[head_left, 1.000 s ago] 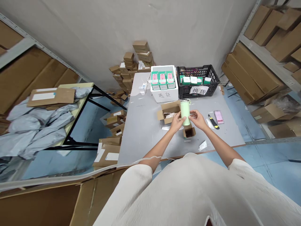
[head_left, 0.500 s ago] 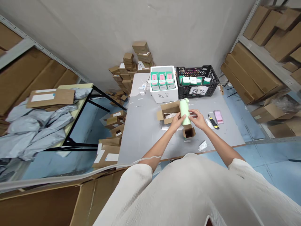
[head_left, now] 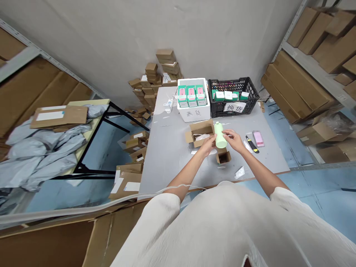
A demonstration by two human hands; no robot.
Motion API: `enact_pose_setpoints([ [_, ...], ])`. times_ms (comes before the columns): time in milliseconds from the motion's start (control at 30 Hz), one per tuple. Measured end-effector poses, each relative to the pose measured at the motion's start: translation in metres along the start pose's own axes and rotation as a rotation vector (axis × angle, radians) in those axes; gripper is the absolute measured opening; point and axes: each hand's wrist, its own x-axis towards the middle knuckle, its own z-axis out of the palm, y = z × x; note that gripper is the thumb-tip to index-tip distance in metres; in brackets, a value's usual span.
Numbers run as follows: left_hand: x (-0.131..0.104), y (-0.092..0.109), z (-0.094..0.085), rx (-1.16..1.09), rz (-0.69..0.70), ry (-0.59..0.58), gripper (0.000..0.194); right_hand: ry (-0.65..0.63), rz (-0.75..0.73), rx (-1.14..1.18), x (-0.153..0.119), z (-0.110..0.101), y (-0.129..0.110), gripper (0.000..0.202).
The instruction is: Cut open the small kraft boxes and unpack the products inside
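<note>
Between my two hands is a pale green bottle (head_left: 220, 136), tilted so that its flat base faces me. My left hand (head_left: 208, 144) grips its left side, and my right hand (head_left: 234, 141) has its fingers on the right side. Just left of the bottle stands an open cardboard box (head_left: 190, 136) with white wrapping inside. Below the bottle lies a small narrow box (head_left: 223, 157), its open end toward me.
A white foam box (head_left: 194, 114) with pink-and-green packages and a black crate (head_left: 250, 105) stand at the table's back. On the right lie a black-and-yellow cutter (head_left: 252, 144), a pink blurred item (head_left: 258, 138) and a plastic scrap (head_left: 239, 172). Cartons (head_left: 129, 181) crowd the left floor.
The bottle has tipped, its lid end swinging away and its base turning up toward me. Both hands have shifted slightly with it; the boxes on the table have stayed in place.
</note>
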Motion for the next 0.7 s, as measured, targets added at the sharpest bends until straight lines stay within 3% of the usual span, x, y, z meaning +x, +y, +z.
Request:
enact_pose_setpoints([
  [167,0.001,-0.003,-0.001,-0.007,0.053,-0.010,0.073,-0.024,0.002,0.015,-0.004,-0.003,-0.002,0.048],
  [433,-0.005,-0.021,-0.002,0.283,0.342,0.020,0.089,-0.066,0.043,0.073,-0.014,-0.011,-0.006,0.065],
  [567,-0.004,-0.031,-0.005,0.449,0.460,0.069,0.082,-0.137,-0.046,0.000,-0.018,-0.020,-0.019,0.073],
  [700,-0.002,-0.033,-0.009,0.589,0.544,0.001,0.070,-0.193,-0.157,-0.148,-0.018,-0.029,-0.035,0.076],
])
